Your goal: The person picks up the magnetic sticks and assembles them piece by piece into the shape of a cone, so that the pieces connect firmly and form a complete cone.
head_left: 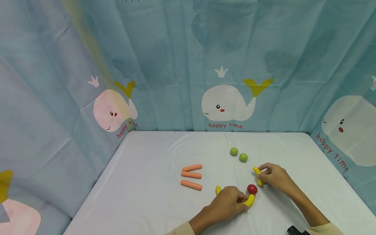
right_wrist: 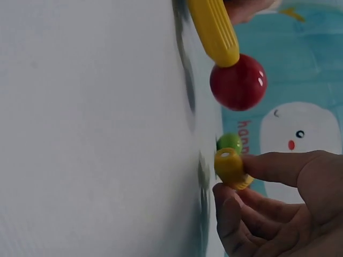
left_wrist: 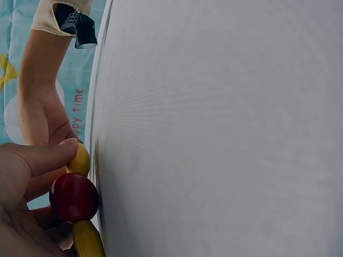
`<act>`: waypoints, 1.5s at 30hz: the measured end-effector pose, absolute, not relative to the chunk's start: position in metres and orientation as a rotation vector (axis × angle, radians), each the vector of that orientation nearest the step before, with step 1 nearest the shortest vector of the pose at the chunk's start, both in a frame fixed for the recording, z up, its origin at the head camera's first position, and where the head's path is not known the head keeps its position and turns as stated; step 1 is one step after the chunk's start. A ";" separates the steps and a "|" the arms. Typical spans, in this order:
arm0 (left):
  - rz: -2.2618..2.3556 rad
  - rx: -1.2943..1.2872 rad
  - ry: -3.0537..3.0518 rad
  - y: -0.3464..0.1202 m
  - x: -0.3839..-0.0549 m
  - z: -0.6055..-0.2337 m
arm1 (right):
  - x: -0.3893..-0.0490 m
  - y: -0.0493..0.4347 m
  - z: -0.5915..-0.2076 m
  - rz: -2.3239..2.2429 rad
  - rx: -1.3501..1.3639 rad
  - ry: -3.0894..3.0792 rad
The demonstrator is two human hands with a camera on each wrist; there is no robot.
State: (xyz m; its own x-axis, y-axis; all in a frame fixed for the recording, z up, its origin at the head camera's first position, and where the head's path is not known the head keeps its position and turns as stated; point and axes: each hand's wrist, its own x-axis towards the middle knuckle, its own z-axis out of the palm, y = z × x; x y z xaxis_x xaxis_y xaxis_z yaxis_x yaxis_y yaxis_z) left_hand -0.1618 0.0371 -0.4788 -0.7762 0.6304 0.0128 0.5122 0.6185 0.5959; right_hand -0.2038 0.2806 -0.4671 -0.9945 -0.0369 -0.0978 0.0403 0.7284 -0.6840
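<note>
My left hand [head_left: 227, 203] pinches a curved, ribbed yellow banana-shaped piece [head_left: 250, 200] close over the white tabletop. A shiny red ball [head_left: 252, 189] sits right at the far end of that piece; in the right wrist view the piece [right_wrist: 214, 32] overlaps the red ball [right_wrist: 238, 83]. Just beyond the ball, my right hand [head_left: 275, 177] pinches a second yellow banana-shaped piece [head_left: 258, 176] between thumb and fingers. On the left side of my left hand a third yellow piece [head_left: 218, 190] sticks out, partly hidden by the hand.
Three orange sausage-like sticks [head_left: 191, 175] lie left of the hands. Two green balls [head_left: 243, 157] stand farther back. A blue curtain [head_left: 170, 65] with whale prints rises along the table's back and sides. A black device [head_left: 296, 230] shows by the right sleeve.
</note>
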 end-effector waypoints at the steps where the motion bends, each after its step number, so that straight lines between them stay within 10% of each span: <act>1: 0.874 0.959 2.648 0.037 -0.162 -0.479 | -0.203 0.279 -0.467 -1.129 0.010 2.813; 45: 1.029 0.675 2.747 0.011 -0.170 -0.471 | -0.196 0.262 -0.475 -1.172 -0.037 2.738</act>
